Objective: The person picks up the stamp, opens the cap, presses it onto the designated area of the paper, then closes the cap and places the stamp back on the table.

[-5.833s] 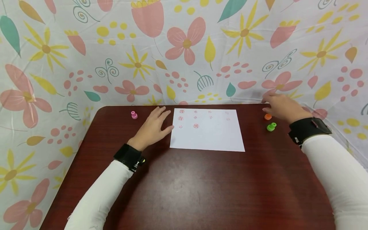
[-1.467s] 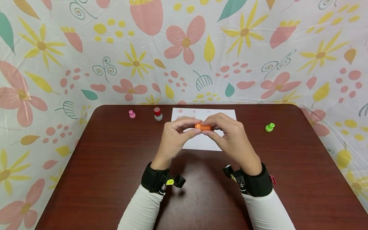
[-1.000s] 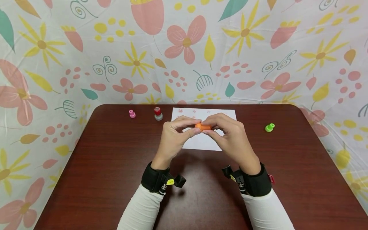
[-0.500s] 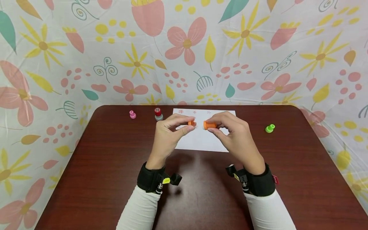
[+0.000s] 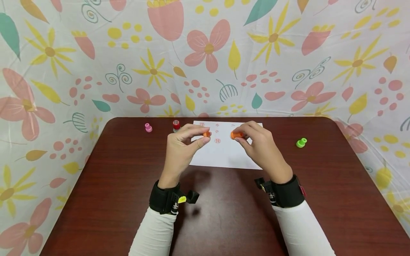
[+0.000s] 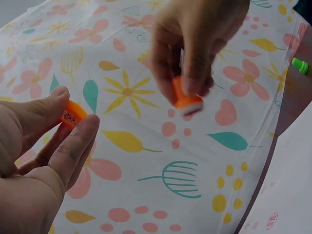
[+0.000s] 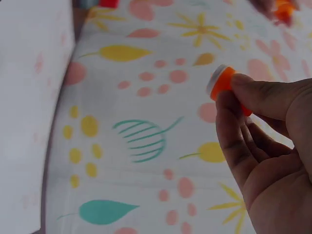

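Above the white sheet of paper (image 5: 225, 156), my left hand (image 5: 179, 151) pinches a small orange stamp cap (image 6: 74, 113) between thumb and fingers. Dark characters show on the cap's face in the left wrist view. Opposite it, my right hand (image 5: 262, 147) holds the orange stamp (image 7: 224, 87) by thumb and fingertips. Its pale end faces away from the palm in the right wrist view. Cap and stamp are apart, with a gap over the paper between the hands. Red stamped marks show on the sheet, including a round one near its middle; the fingers hide others.
At the back left of the dark wooden table (image 5: 128, 199) stand a pink stamp (image 5: 148, 128) and a red stamp (image 5: 176, 124), whose grey base is partly behind my left hand. A green stamp (image 5: 301, 143) is on the right. A flowered cloth (image 5: 205, 85) hangs behind the table.
My right hand has brought the orange stamp from the right side to over the paper. Both hands held it together, then drew apart, the cap going left and the stamp right.
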Demonstrator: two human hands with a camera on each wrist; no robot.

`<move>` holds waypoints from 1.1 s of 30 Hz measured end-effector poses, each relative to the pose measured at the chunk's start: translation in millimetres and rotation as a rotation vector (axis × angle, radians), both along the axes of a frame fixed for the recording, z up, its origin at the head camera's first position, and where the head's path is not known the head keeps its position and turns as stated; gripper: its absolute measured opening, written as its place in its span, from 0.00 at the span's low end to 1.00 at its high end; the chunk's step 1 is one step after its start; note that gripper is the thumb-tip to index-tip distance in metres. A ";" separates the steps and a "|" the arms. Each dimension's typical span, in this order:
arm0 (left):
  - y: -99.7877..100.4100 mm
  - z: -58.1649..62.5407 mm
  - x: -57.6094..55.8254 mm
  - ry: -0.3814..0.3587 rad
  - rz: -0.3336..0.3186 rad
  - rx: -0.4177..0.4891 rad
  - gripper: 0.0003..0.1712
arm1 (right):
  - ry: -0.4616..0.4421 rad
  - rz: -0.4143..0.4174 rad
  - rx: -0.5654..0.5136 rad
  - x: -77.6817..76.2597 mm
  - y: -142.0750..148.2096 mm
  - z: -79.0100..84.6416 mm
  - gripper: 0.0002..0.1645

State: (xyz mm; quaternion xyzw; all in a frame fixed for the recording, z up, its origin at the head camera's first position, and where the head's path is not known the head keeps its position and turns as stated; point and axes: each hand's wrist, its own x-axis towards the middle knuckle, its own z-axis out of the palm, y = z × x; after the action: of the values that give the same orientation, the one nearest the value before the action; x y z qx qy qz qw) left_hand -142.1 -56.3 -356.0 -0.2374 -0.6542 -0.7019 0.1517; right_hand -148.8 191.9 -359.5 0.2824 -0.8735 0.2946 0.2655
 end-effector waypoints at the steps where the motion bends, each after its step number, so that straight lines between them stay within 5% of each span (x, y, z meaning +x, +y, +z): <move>1: 0.2 -0.2 -0.1 0.001 0.000 0.000 0.15 | -0.010 -0.002 0.012 -3.6 1.6 -2.5 0.13; 18: -0.6 -2.2 -2.6 -0.008 0.009 -0.022 0.14 | -0.219 0.019 0.200 -59.3 14.7 -34.1 0.08; 33: -1.4 -2.0 -2.3 -0.015 0.010 -0.024 0.15 | -0.404 0.026 0.386 -87.7 16.8 -57.4 0.07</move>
State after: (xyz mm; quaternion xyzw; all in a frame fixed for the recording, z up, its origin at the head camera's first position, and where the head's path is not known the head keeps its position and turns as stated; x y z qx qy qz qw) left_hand -144.5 -57.7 -358.0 -0.2305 -0.6648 -0.6951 0.1476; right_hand -236.4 208.7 -416.9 0.2744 -0.9450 0.1766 0.0234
